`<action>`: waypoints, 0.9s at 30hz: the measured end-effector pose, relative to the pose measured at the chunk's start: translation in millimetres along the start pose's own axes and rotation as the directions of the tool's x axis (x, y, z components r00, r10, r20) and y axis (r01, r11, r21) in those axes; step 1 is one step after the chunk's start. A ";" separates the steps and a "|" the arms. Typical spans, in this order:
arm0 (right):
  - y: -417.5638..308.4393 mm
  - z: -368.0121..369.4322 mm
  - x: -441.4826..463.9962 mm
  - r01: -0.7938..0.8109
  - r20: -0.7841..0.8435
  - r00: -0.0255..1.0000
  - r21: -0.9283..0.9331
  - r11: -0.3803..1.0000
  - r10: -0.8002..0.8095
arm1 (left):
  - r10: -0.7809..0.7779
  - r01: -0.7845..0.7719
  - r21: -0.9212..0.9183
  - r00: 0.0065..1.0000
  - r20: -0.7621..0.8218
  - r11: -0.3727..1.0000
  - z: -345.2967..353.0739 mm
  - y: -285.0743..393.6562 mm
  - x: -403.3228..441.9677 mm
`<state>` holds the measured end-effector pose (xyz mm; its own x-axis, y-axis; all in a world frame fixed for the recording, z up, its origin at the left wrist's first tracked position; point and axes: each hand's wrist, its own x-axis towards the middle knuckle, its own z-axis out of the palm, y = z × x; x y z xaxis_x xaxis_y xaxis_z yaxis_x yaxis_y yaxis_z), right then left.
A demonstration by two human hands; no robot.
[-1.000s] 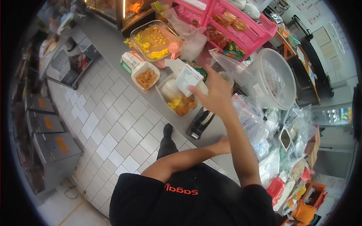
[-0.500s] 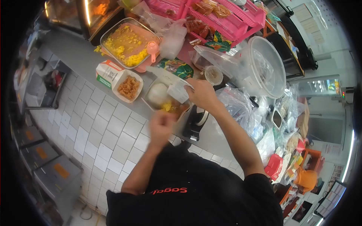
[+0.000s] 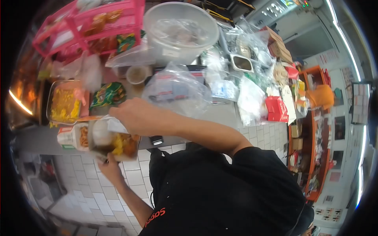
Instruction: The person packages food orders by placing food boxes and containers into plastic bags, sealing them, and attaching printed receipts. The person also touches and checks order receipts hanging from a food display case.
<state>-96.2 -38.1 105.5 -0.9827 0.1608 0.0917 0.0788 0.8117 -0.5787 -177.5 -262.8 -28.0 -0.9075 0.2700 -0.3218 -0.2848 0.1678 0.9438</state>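
An open paper food box [image 3: 94,147] lies at the counter's near edge, holding a white mound of rice [image 3: 102,133], yellow scrambled-egg-like bits [image 3: 118,143] and brown fried food [image 3: 129,146]. My left hand [image 3: 109,167] is closed on the box's near edge, thumb up against its wall. At the far side my right hand [image 3: 132,115] grips the box's white lid flap [image 3: 116,125], its fingertips partly hidden. Touching or very near on the left is a second open box [image 3: 71,137] with orange-brown shredded food [image 3: 83,136].
A metal tray [image 3: 63,103] of yellow food stands at the back left, beside a green packet [image 3: 108,94]. Behind are pink baskets [image 3: 112,33], a large clear tub [image 3: 179,51] and a lidded cup [image 3: 136,74]. Plastic bags [image 3: 177,88] lie right of my forearm.
The camera view has swung right, so the counter things appear farther left. My left hand went from above the food to the box's near edge. The box now sits closer to the second box.
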 end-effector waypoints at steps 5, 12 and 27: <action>42.8 -119.0 -117.5 -0.038 0.057 0.998 0.003 0.999 0.037 | 0.024 -0.038 0.056 0.974 0.224 0.998 69.2 31.3 -132.6; 176.4 -103.7 -242.6 -0.204 0.147 0.961 -0.196 0.959 0.234 | -0.311 0.315 0.077 0.815 0.488 0.946 228.6 -105.1 -219.4; 250.4 -123.1 -507.5 -0.393 -0.331 0.728 0.517 0.761 0.601 | 0.254 -0.512 0.670 0.856 0.450 0.538 275.6 -128.1 -150.2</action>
<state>442.9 152.7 13.9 -0.6124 0.7904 -0.0126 0.3595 0.2643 -0.8949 80.3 -63.6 -121.4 -0.7104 0.7004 -0.0698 0.5183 0.5876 0.6214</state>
